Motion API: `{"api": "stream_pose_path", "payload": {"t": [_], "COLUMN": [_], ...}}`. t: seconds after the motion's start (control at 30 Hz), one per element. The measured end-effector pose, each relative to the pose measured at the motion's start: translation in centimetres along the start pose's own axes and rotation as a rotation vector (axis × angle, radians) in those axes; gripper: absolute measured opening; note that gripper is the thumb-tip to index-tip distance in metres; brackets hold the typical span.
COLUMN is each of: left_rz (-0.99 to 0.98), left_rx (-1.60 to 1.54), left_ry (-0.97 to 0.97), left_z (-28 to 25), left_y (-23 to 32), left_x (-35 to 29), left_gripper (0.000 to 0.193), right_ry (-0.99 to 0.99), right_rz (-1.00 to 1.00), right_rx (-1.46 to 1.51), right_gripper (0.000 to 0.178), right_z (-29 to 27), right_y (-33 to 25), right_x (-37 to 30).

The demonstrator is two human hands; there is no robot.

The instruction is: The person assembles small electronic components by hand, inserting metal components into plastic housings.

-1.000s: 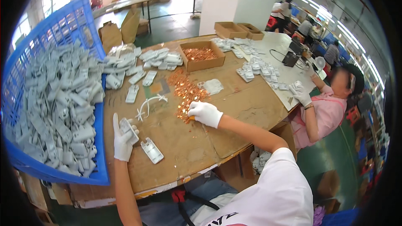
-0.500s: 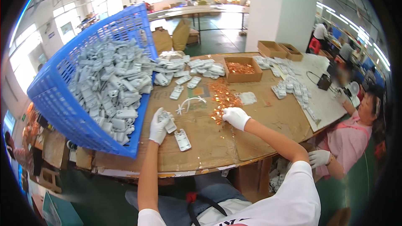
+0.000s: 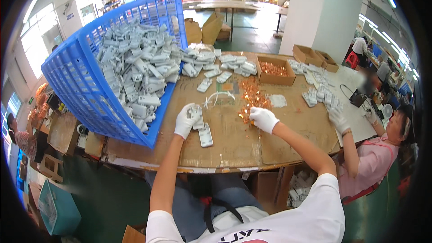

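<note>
My left hand, in a white glove, is closed around a white plastic casing above the cardboard-covered table. Just below it, another white casing lies on the cardboard, its near end toward me. My right hand, also gloved, is at the near right edge of a loose pile of small copper-coloured metal pieces. Its fingers are pinched together; whatever is between them is too small to make out. Beyond the left hand lies a loop of white strips.
A tilted blue crate heaped with white casings stands at the left. Behind the loose pile sits a cardboard box of copper pieces. At the right, a co-worker's gloved hand is near rows of casings.
The view has shifted, moving the scene rightward and slightly up. The co-worker's gloved hand has risen from beside the table to the casings. My left hand still grips a casing.
</note>
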State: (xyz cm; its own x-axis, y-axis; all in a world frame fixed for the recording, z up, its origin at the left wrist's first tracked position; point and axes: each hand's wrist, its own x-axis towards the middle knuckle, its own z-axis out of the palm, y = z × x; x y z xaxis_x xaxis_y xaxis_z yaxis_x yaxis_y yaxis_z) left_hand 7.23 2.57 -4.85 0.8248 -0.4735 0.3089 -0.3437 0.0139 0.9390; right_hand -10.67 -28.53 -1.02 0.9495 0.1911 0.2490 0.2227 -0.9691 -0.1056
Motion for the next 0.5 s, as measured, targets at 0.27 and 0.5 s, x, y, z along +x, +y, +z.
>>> {"api": "stream_pose_path", "payload": {"t": [0.27, 0.5], "left_rz": [-0.068, 0.043], "left_rx": [-0.009, 0.02], "left_ry": [-0.017, -0.005], "left_z": [0.4, 0.2], "left_y": [-0.6, -0.7], "left_x": [-0.1, 0.0], "left_gripper": [0.054, 0.049], "right_ry": [-0.006, 0.164], "right_rz": [0.133, 0.134], "right_rx": [0.17, 0.165], "right_gripper": [0.008, 0.007], "right_z": [-0.1, 1.8], "right_y": [-1.1, -1.3], "right_x": [-0.6, -1.9]}}
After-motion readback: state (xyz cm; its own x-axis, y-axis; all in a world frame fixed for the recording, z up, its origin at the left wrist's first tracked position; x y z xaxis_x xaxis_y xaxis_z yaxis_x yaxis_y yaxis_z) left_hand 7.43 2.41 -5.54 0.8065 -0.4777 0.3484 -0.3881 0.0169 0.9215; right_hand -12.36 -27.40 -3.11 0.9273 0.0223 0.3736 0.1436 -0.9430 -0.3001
